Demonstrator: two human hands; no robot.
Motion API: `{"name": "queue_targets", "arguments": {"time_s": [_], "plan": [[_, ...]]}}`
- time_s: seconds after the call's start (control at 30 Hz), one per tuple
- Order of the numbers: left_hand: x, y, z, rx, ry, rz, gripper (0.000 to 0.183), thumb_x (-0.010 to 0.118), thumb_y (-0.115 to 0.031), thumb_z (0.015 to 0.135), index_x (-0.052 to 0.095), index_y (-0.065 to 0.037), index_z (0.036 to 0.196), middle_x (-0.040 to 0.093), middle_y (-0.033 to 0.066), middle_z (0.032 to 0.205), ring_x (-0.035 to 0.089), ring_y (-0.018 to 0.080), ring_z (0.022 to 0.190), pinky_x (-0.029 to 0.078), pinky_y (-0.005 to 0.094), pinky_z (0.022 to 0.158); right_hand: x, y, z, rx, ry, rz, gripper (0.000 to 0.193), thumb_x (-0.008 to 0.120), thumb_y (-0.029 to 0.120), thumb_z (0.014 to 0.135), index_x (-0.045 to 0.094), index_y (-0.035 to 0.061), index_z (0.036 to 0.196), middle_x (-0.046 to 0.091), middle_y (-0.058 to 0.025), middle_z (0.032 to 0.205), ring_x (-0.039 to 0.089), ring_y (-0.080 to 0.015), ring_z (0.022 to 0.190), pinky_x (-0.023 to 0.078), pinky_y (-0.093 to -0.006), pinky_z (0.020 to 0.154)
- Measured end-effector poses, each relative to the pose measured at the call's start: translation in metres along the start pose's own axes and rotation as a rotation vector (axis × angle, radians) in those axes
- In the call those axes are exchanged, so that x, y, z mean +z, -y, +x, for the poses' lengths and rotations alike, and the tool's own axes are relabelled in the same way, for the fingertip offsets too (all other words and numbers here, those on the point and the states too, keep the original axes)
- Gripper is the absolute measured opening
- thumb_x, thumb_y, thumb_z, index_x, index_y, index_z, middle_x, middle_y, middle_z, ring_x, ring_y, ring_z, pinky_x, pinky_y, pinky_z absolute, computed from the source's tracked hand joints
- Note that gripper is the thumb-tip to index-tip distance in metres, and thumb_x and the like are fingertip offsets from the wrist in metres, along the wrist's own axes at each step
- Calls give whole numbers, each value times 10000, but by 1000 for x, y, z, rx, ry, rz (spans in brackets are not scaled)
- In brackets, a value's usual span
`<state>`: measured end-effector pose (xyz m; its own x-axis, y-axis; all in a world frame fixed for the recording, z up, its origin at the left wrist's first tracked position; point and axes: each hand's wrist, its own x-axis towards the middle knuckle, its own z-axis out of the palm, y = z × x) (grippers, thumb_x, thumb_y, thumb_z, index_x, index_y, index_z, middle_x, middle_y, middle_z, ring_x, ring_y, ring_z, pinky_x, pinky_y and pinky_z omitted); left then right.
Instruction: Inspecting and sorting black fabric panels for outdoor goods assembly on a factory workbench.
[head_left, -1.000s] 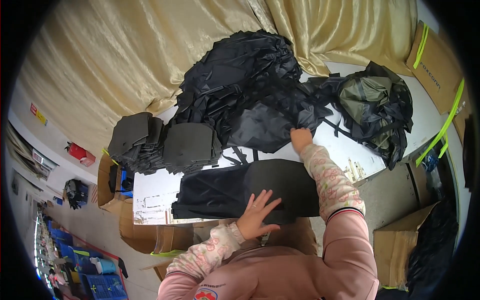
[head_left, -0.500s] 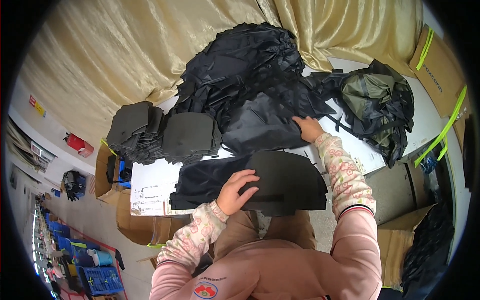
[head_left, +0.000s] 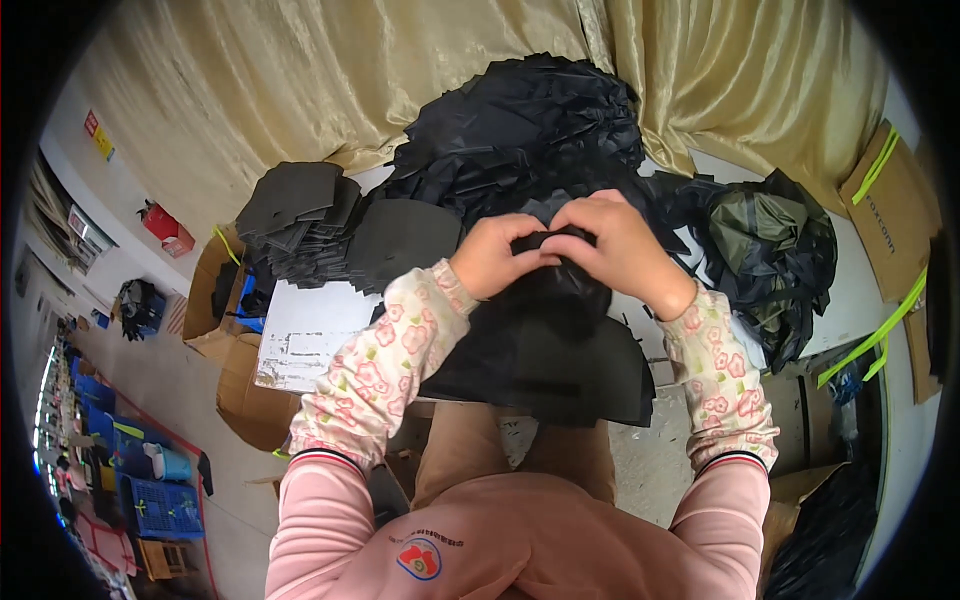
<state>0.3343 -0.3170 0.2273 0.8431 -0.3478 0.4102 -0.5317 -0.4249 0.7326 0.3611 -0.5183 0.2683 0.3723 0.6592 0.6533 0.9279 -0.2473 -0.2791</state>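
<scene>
Both hands meet at the middle of the table, raised with a piece of black fabric (head_left: 560, 290) bunched between them. My left hand (head_left: 495, 258) pinches its upper edge with the thumb pointing inward. From the other side, my right hand (head_left: 625, 248) curls its fingers over the same edge, its thumb close to the left one. Below the held fabric, a dark grey curved panel (head_left: 575, 375) lies at the table's near edge, over more black material. The fabric hides part of this panel.
Stacked dark grey panels (head_left: 405, 240) stand on the white table (head_left: 310, 335) at the left. A large black fabric heap (head_left: 520, 130) fills the back. To the right lies a black and olive bundle (head_left: 770, 235). Cardboard boxes (head_left: 250, 400) sit below left.
My left hand has left the grey panel and moved up to the fabric. My right hand has come inward from the right. Black fabric is now gripped and lifted between both.
</scene>
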Motion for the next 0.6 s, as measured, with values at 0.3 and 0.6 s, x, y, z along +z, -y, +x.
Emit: {"name": "queue_targets", "arguments": {"time_s": [0.3, 0.6], "plan": [[-49, -27, -19, 235, -217, 237, 150, 708, -99, 777, 695, -32, 911, 612, 85, 946, 608, 226, 854, 486, 303, 761, -20, 21, 1, 72, -39, 210, 195, 758, 94, 703, 589, 44, 786, 605, -56, 841, 548, -243, 892, 440, -343, 796], [-83, -32, -39, 211, -281, 308, 144, 666, -14, 761, 695, -39, 900, 612, 83, 941, 616, 229, 864, 488, 306, 772, -10, 34, 7, 434, 149, 494, 248, 749, 40, 771, 509, 48, 835, 405, 77, 660, 337, -10, 571, 295, -184, 510]]}}
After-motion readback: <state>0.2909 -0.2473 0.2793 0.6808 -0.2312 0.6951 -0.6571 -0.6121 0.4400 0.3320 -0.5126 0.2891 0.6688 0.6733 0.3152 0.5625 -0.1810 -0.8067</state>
